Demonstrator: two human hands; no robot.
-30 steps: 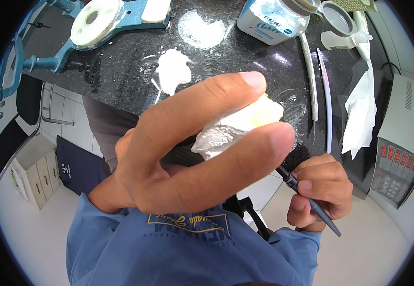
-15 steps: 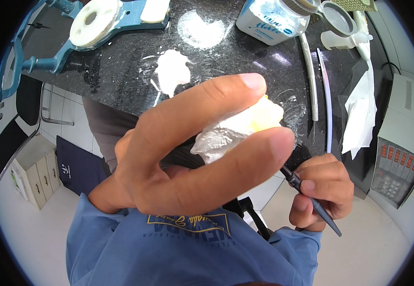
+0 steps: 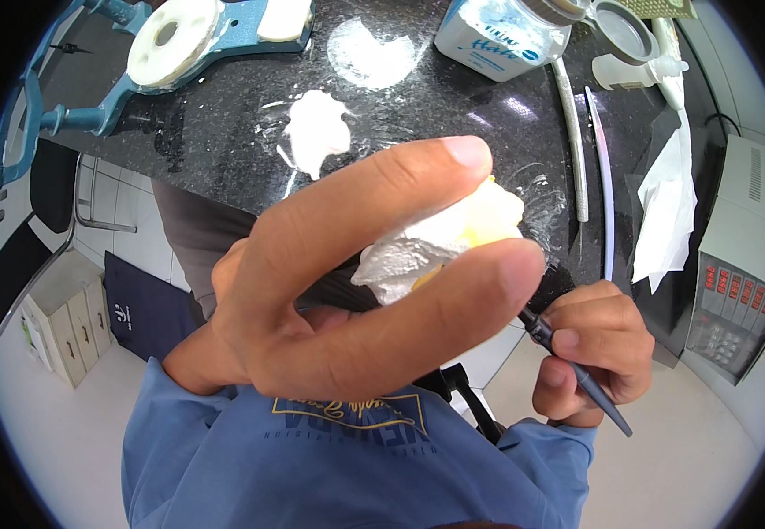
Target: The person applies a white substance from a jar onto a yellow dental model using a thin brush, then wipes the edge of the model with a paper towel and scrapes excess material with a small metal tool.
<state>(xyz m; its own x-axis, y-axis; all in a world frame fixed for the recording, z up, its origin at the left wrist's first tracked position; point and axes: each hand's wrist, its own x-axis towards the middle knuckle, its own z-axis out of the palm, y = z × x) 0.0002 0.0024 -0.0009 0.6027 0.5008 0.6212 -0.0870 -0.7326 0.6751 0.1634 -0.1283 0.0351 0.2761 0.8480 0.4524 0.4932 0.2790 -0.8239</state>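
Large in the middle, my left hand (image 3: 312,291) grips a lump of rough white plaster with a bright yellow part (image 3: 418,251), its thumb and fingers on either side. The lump looks like a dental plaster cast, though overexposure and my fingers hide much of it. To the right, my right hand (image 3: 607,348) is closed around a slim, dark grey pen-like tool (image 3: 598,397). The tool slants up and left towards the lump. Its working tip passes behind my left fingertip, so I cannot tell whether it touches the plaster.
On the black speckled worktop (image 3: 224,132) lie a white paste blob (image 3: 319,132) and a round powdery patch (image 3: 374,53). Behind are a blue dental articulator (image 3: 241,26) and a white-and-blue jar (image 3: 497,40). Two slim tools (image 3: 607,185), white paper (image 3: 664,212) and a control box (image 3: 735,264) stand right.
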